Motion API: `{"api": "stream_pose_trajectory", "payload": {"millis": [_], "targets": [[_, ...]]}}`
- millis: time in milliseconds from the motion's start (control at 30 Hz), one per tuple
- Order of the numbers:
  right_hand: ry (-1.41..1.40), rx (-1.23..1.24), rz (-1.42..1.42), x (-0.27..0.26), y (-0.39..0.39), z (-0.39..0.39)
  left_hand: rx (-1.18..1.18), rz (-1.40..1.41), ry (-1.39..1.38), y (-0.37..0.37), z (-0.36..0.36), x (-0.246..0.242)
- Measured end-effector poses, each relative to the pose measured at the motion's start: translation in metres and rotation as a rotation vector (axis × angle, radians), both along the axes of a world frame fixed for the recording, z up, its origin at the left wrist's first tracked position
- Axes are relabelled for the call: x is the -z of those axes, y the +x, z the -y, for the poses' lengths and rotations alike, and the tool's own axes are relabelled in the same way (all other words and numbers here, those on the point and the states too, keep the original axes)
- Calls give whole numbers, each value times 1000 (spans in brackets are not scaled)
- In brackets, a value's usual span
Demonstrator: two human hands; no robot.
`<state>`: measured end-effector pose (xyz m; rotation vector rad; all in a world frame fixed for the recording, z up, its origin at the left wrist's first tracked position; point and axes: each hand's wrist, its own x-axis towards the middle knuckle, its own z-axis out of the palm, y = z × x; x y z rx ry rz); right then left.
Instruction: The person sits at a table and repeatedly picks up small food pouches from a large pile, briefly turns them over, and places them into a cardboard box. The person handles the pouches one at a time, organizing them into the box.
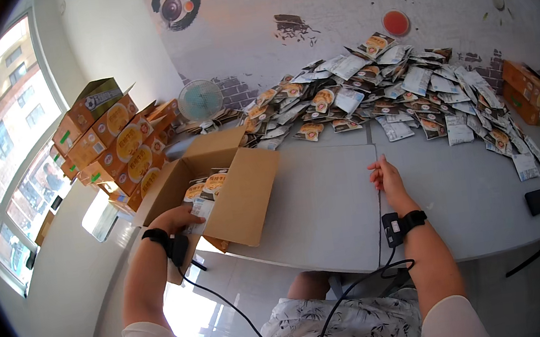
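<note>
My left hand (178,219) reaches over the near left side of an open cardboard box (248,196). It touches a sachet (202,209) with its pale printed back up; some fingers are hidden, so a grip cannot be made out. Behind that sachet, others with orange-and-dark fronts (213,183) stand inside the box. My right hand (389,181) hovers over the grey table (324,202), near the seam, fingers loosely curled and nothing in them. Beyond it rises a large heap of loose sachets (366,91), some front up, some back up.
Orange printed cartons (115,142) are stacked at the left by the window. A small fan (201,101) stands behind the box. More orange cartons (529,94) sit at the far right. A black flat object (538,202) lies near the right edge. Cables (346,295) run from both wrists.
</note>
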<state>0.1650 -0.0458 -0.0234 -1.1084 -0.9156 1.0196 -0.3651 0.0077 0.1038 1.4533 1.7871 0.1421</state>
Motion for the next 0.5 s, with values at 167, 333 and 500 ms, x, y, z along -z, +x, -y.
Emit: {"api": "stream_pose_trajectory", "payload": {"millis": [167,333,500], "targets": [[14,11,25,0,5,1,242,-643,-124,31,-2,-30],[14,-1,24,-1,3,3,306,-767,120,52,-28,-61],[-2,-2,27,-3,0,4,194,-84,593,108,-58,-78]]}}
